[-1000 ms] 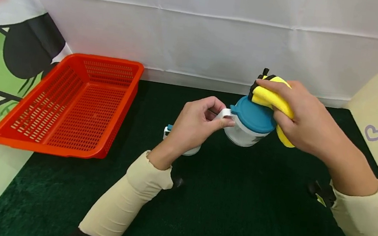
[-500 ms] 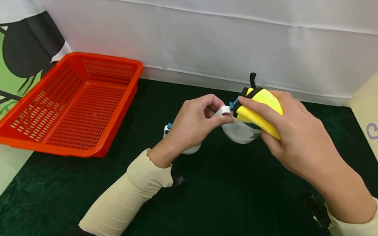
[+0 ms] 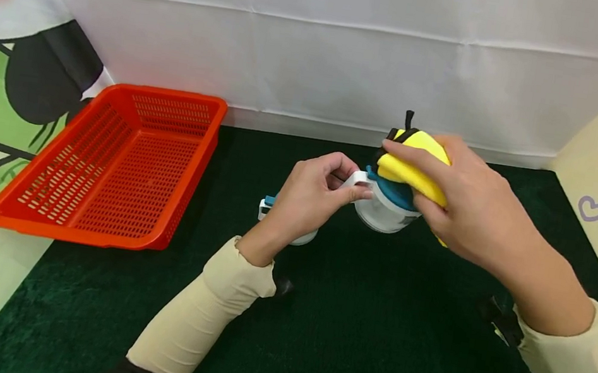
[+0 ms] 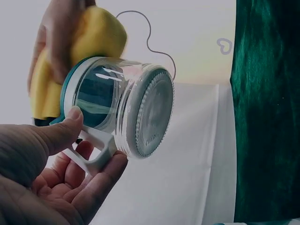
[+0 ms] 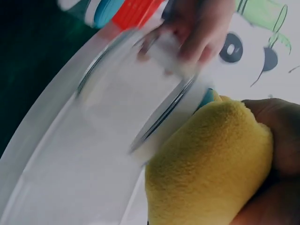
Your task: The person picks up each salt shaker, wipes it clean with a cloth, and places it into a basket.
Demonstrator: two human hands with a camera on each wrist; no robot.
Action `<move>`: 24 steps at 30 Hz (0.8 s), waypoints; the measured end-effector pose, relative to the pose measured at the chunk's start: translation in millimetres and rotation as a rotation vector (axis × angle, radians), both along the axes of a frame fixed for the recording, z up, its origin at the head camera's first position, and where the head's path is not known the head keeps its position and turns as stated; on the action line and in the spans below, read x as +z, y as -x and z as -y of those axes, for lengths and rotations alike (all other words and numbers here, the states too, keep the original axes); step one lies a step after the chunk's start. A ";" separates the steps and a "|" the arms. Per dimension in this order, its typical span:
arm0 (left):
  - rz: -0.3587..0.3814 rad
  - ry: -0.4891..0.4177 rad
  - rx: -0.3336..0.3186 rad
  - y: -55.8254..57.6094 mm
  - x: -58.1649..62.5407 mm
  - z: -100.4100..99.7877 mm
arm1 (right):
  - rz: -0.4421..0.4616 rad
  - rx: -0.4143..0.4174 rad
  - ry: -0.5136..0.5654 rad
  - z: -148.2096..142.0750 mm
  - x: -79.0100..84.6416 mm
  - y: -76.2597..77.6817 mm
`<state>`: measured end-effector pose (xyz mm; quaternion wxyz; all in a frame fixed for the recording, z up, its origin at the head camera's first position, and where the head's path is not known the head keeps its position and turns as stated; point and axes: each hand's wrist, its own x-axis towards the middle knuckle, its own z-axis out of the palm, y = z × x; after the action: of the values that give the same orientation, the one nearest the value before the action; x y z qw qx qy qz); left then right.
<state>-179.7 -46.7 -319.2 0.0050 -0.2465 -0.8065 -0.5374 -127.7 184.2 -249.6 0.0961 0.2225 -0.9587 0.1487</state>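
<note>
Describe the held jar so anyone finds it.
Right of the red basket, the left hand pinches the white handle of a clear jar. Unlike the partly hidden container nearer the basket, it has a yellow cloth against its blue lid.

A: How much of the blue lid shows in the head view?
B: Only part; the yellow cloth and the right hand cover the rest
A: And the second container?
B: Mostly hidden behind the left hand and its wrist
A: Can you read the raised lettering under the held jar?
B: No, too small, and the right hand there is cut off by the top edge
A: The right wrist view?
B: Jar and left hand blur; the red basket is cropped at the top, the cloth at the bottom
</note>
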 end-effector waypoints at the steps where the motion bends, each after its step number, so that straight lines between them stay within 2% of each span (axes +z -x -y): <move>1: -0.001 0.002 0.006 0.6 -0.4 -0.2 | -0.026 0.005 -0.015 5.1 0.1 -3.8; 4: -0.008 0.009 0.021 1.4 -0.7 -0.3 | -0.094 -0.004 -0.039 15.3 -3.3 -9.9; 9: -0.017 0.016 0.029 0.0 -0.4 1.9 | -0.150 -0.055 -0.007 7.6 -15.5 -1.5; 13: -0.008 0.011 0.039 -0.8 0.1 3.4 | -0.101 -0.101 0.073 -11.7 -21.7 11.4; 16: -0.005 0.004 0.038 -0.4 0.1 2.9 | -0.059 -0.117 0.118 -17.8 -20.9 15.0; 19: -0.006 0.002 0.031 0.6 -0.4 0.6 | -0.083 -0.079 0.103 -10.9 -16.3 9.0; 24: -0.003 0.021 0.043 1.6 -1.3 -2.8 | -0.226 0.046 0.012 11.1 -11.3 -8.8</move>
<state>-181.3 -43.9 -320.5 0.0153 -0.2299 -0.8172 -0.5283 -118.9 173.1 -260.9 0.2014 0.2591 -0.9356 0.1304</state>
